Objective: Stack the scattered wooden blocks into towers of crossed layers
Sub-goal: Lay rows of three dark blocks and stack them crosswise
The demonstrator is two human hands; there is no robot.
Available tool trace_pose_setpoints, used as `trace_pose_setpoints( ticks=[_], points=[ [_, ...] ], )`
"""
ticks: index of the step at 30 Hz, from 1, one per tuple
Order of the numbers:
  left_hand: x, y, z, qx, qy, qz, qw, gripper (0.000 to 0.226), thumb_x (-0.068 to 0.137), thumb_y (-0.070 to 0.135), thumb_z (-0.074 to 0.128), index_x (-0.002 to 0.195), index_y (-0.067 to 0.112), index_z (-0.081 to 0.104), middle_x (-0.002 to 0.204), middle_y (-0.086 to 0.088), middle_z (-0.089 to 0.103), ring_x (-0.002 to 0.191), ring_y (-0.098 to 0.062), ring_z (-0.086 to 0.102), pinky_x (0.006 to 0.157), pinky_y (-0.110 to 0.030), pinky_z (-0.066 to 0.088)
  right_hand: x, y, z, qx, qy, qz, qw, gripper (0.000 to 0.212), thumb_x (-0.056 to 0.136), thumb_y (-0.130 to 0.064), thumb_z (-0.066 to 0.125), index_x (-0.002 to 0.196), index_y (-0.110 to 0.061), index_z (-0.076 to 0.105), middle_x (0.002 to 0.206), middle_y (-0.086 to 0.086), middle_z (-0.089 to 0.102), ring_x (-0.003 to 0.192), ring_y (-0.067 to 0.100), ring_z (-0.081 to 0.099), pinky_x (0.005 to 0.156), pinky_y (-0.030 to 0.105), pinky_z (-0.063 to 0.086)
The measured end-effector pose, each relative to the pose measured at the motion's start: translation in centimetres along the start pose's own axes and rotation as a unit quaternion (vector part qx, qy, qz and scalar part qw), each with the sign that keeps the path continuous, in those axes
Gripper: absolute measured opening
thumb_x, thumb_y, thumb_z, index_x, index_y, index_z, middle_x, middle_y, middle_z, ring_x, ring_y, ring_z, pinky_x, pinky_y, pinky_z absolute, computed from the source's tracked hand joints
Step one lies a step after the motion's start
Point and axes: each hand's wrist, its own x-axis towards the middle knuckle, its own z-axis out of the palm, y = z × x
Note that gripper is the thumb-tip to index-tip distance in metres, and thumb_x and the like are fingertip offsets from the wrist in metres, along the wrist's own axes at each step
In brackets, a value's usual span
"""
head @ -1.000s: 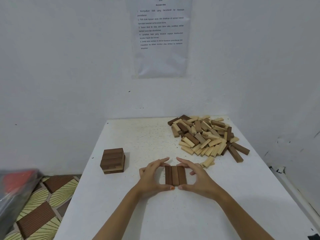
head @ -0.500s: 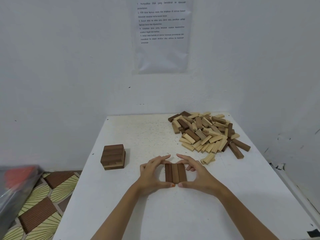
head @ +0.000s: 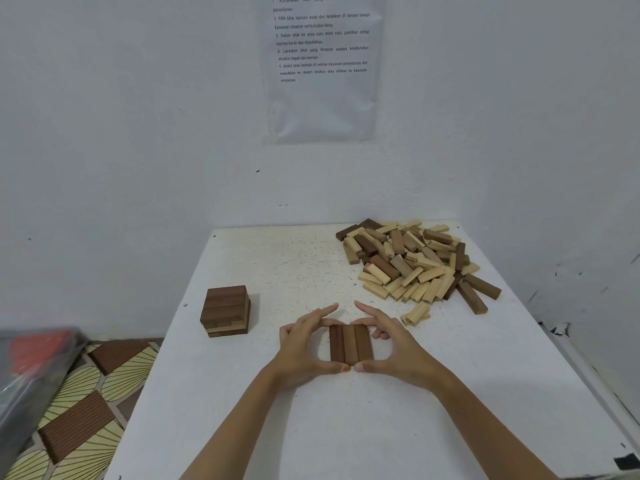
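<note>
Thumbs have closed in since a second ago and now sit nearly tip to tip at the near end of the row of three dark brown wooden blocks point(head: 350, 344), which lies flat on the white table point(head: 346, 431), centre front. Left hand point(head: 303, 346) and right hand point(head: 396, 346) clasp it from both sides, fingers point(head: 320, 312) reaching its far end. Looks like squaring a base layer: squeeze sides and ends evenly, keep it flat, no gaps — next layer goes crosswise. Short dark wooden tower point(head: 227, 311) stands well apart on the left; loose pile of light and dark wooden blocks point(head: 412, 261) sits far right.
</note>
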Motion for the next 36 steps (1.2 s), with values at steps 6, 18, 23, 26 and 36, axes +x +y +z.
trace_pose_setpoints(
  ticks=[6, 18, 23, 26, 36],
  points=[
    [0.0, -0.2, 0.1, -0.015, 0.001, 0.002, 1.000, 0.102, 0.062, 0.053, 0.084, 0.144, 0.052, 0.022, 0.125, 0.038, 0.051, 0.134, 0.005, 0.029, 0.097, -0.007, 0.005, 0.1, 0.1, 0.1, 0.000, -0.003, 0.001, 1.000, 0.097, 0.066, -0.043, 0.086, 0.142, -0.056, 0.027, 0.126, -0.033, 0.051, 0.111, 0.009, 0.045, 0.091, 0.008, 0.034],
    [0.0, -0.1, 0.2, -0.001, 0.006, 0.000, 1.000, 0.101, 0.064, 0.047, 0.086, 0.143, 0.050, 0.023, 0.122, 0.045, 0.047, 0.130, 0.014, 0.026, 0.096, -0.007, 0.007, -0.1, -0.1, 0.1, -0.006, -0.002, 0.000, 1.000, 0.103, 0.064, -0.042, 0.088, 0.144, -0.053, 0.024, 0.128, -0.034, 0.051, 0.111, 0.009, 0.044, 0.094, 0.014, 0.036],
    [0.0, -0.1, 0.2, -0.002, 0.007, -0.002, 1.000, 0.100, 0.065, 0.046, 0.086, 0.143, 0.050, 0.024, 0.121, 0.046, 0.046, 0.128, 0.017, 0.024, 0.096, -0.006, 0.007, 0.0, -0.2, 0.2, -0.009, 0.004, -0.001, 1.000, 0.099, 0.065, -0.041, 0.087, 0.143, -0.054, 0.027, 0.126, -0.033, 0.052, 0.109, 0.009, 0.043, 0.091, 0.011, 0.035],
    [0.0, 0.0, 0.1, -0.005, 0.005, -0.003, 1.000, 0.099, 0.065, 0.045, 0.086, 0.142, 0.051, 0.024, 0.120, 0.049, 0.044, 0.127, 0.019, 0.023, 0.096, -0.006, 0.007, -0.1, -0.2, 0.2, -0.009, 0.006, 0.001, 1.000, 0.097, 0.065, -0.040, 0.087, 0.141, -0.054, 0.029, 0.125, -0.032, 0.052, 0.109, 0.009, 0.043, 0.090, 0.012, 0.035],
    [-0.4, 0.6, -0.8, -0.076, -0.020, 0.009, 0.997, 0.100, 0.062, 0.036, 0.089, 0.143, 0.046, 0.030, 0.122, 0.025, 0.060, 0.131, 0.001, 0.040, 0.108, -0.022, 0.019, -0.3, -1.3, 0.3, -0.006, 0.015, -0.008, 1.000, 0.096, 0.059, -0.040, 0.091, 0.137, -0.053, 0.036, 0.119, -0.032, 0.056, 0.112, -0.003, 0.042, 0.089, 0.013, 0.035]
  ],
)
